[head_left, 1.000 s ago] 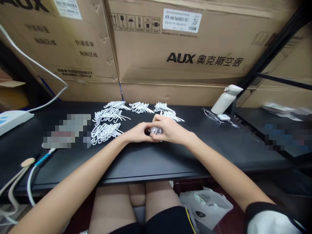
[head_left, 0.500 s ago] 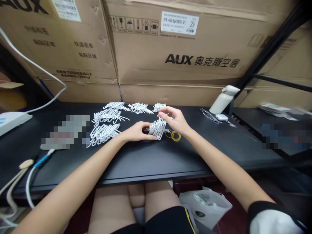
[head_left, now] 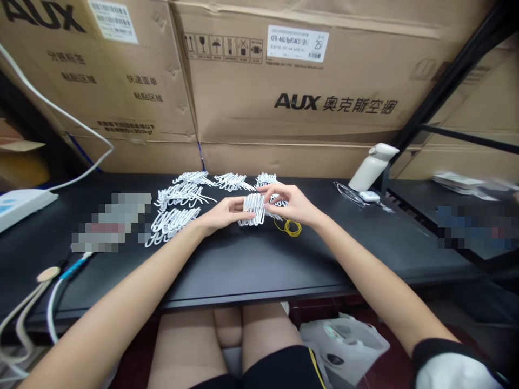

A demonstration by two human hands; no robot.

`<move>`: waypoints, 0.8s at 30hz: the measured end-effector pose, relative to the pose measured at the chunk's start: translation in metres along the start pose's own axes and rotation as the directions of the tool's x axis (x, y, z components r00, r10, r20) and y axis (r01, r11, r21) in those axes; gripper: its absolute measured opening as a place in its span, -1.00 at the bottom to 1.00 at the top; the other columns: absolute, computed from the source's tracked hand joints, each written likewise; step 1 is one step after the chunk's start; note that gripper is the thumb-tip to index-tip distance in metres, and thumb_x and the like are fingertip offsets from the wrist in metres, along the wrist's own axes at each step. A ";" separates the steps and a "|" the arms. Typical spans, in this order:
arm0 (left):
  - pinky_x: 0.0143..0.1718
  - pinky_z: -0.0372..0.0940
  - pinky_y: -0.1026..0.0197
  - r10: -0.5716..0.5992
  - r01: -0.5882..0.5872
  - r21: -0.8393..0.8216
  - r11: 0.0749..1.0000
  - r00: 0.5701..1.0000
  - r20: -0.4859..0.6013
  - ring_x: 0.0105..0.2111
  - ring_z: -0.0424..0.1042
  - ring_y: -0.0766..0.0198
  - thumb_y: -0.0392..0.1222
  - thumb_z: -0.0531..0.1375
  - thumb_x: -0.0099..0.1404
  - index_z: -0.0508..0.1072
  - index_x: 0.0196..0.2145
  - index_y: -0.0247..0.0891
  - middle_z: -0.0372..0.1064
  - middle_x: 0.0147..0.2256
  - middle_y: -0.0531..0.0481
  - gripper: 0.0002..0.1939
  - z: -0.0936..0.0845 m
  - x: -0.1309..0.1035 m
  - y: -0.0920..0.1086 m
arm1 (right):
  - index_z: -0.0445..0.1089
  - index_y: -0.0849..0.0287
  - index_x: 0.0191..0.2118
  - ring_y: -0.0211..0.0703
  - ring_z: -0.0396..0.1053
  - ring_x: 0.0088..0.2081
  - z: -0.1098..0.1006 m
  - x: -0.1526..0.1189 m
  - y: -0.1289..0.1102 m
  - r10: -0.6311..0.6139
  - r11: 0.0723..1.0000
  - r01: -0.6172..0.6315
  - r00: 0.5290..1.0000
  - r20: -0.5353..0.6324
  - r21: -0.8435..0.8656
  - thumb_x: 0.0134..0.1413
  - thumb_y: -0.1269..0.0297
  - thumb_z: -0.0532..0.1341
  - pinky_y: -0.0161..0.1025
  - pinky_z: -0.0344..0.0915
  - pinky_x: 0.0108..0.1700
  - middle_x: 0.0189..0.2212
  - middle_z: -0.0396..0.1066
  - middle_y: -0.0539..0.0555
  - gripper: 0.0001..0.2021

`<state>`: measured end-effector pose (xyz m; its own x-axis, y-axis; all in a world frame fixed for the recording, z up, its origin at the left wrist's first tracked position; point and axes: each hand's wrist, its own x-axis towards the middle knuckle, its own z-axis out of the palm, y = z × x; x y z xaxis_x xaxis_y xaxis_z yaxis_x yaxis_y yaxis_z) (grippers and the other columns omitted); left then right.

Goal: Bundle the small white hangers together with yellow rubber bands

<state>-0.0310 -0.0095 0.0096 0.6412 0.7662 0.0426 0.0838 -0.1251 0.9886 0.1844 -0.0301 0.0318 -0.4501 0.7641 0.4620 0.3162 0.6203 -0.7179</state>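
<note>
Shifted since the frame half a second ago: right hand (head_left: 292, 204), lower and further in, with thumb now at the right edge of a bundle of white hooks (head_left: 254, 208); bundle also turned, strands now in a flatter, tidier rank.

Near to far. Nearest, front stretch of black table (head_left: 251, 265). Next, bundle, held up between both hands and in front of the hook piles. Key relation: bundle directly right of the left hand (head_left: 223, 214) and directly left of the right thumb. Left hand nearer, with grip clamped on the bundle: thumb low across the near face, fingers at the left side and partly hidden behind. Right grip curled beside the right edge, thumb and index apart; cannot tell whether pressing on the strands or only alongside. Long axis of each strand roughly upright with a slight lean; rank of strands running left to right, from hand to hand.

Look of bundle: bright white, slender, many near-parallel strands, rounded bends at the top, compact overall. Exact count and finish too small to tell.

Just below the right hand, on the table: yellow bands (head_left: 292, 235), loosely coiled. Further left, front-left pile (head_left: 174, 224) of similar hooks, fanned and looser than the held bundle. Farther back, back-middle pile (head_left: 233, 181). Beyond, AUX carton (head_left: 336, 127) as backdrop.
</note>
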 end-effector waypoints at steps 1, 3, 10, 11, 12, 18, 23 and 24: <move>0.02 0.26 0.00 -0.012 0.012 -0.005 1.000 1.000 -0.001 -0.07 0.44 0.06 -0.11 0.36 0.03 0.45 -0.01 -0.32 0.48 -0.09 -0.18 -0.45 0.000 -0.001 0.002 | 0.44 0.18 -0.37 -0.02 0.32 0.07 -0.001 0.000 -0.001 -0.016 1.000 0.016 1.000 0.026 -0.018 -0.05 0.31 0.26 -0.14 0.38 -0.11 -0.07 0.42 0.16 -0.91; 0.01 0.27 0.01 -0.038 0.038 -0.010 0.999 0.999 0.004 -0.09 0.45 0.07 -0.10 0.37 0.02 0.48 -0.05 -0.30 0.51 -0.13 -0.15 -0.48 0.000 -0.002 0.004 | 0.47 0.15 -0.37 -0.02 0.31 0.08 -0.002 -0.001 -0.001 -0.045 0.996 0.049 0.998 0.054 -0.070 -0.02 0.28 0.26 -0.12 0.36 -0.08 -0.10 0.45 0.14 -0.91; 0.02 0.24 0.04 -0.048 0.049 -0.006 0.999 0.998 0.039 -0.14 0.47 0.11 -0.11 0.37 0.03 0.50 -0.05 -0.31 0.52 -0.15 -0.14 -0.50 0.000 -0.001 0.004 | 0.44 0.18 -0.40 -0.08 0.34 0.00 -0.006 0.000 0.004 -0.014 0.992 0.034 0.987 0.162 -0.124 0.07 0.23 0.22 -0.13 0.35 -0.10 -0.06 0.39 0.16 -0.86; 0.02 0.25 0.05 -0.047 0.047 -0.008 0.999 0.998 0.031 -0.14 0.47 0.11 -0.11 0.37 0.03 0.50 -0.05 -0.30 0.52 -0.15 -0.14 -0.50 0.000 -0.001 0.004 | 0.44 0.19 -0.40 -0.08 0.33 0.01 -0.007 0.000 0.004 -0.005 0.992 0.027 0.985 0.175 -0.123 0.08 0.23 0.22 -0.14 0.34 -0.09 -0.04 0.37 0.17 -0.85; 0.01 0.25 0.06 -0.046 0.046 -0.012 0.999 0.999 0.013 -0.15 0.47 0.12 -0.11 0.37 0.02 0.51 -0.06 -0.30 0.52 -0.15 -0.13 -0.50 -0.001 -0.001 0.005 | 0.43 0.19 -0.39 -0.08 0.32 0.03 -0.009 0.000 0.004 0.001 0.992 0.021 0.983 0.183 -0.121 0.08 0.22 0.21 -0.13 0.34 -0.09 -0.02 0.35 0.17 -0.85; -0.10 0.31 0.10 -0.038 0.037 -0.005 0.999 0.996 -0.078 -0.21 0.47 0.13 -0.09 0.36 0.04 0.52 -0.08 -0.31 0.53 -0.19 -0.14 -0.53 -0.004 -0.002 0.008 | 0.44 0.18 -0.40 -0.06 0.27 0.09 -0.007 0.000 0.001 -0.002 0.995 0.018 0.988 0.156 -0.100 0.09 0.22 0.21 -0.11 0.31 -0.03 0.01 0.31 0.18 -0.85; -0.09 0.31 0.09 -0.029 0.027 -0.019 0.999 0.995 -0.093 -0.17 0.47 0.10 -0.09 0.38 0.00 0.49 -0.11 -0.33 0.53 -0.20 -0.14 -0.51 -0.004 -0.003 0.007 | 0.38 0.19 -0.31 -0.14 0.38 -0.10 0.004 0.003 0.006 0.125 0.989 -0.119 0.990 -0.067 0.083 0.05 0.09 0.23 -0.18 0.35 -0.12 -0.09 0.38 0.15 -0.76; -0.10 0.31 0.09 -0.028 0.026 -0.019 0.999 0.996 -0.086 -0.18 0.48 0.10 -0.09 0.38 -0.01 0.48 -0.13 -0.33 0.53 -0.22 -0.13 -0.52 -0.003 -0.002 0.007 | 0.36 0.18 -0.26 -0.16 0.39 -0.17 0.007 0.003 0.007 0.179 0.977 -0.166 0.979 -0.093 0.134 0.03 0.06 0.24 -0.19 0.36 -0.17 -0.14 0.40 0.13 -0.72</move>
<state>-0.0344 -0.0102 0.0171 0.5710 0.8205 0.0275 0.0858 -0.0930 0.9920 0.1796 -0.0250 0.0250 -0.3068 0.8760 0.3721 0.2720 0.4553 -0.8478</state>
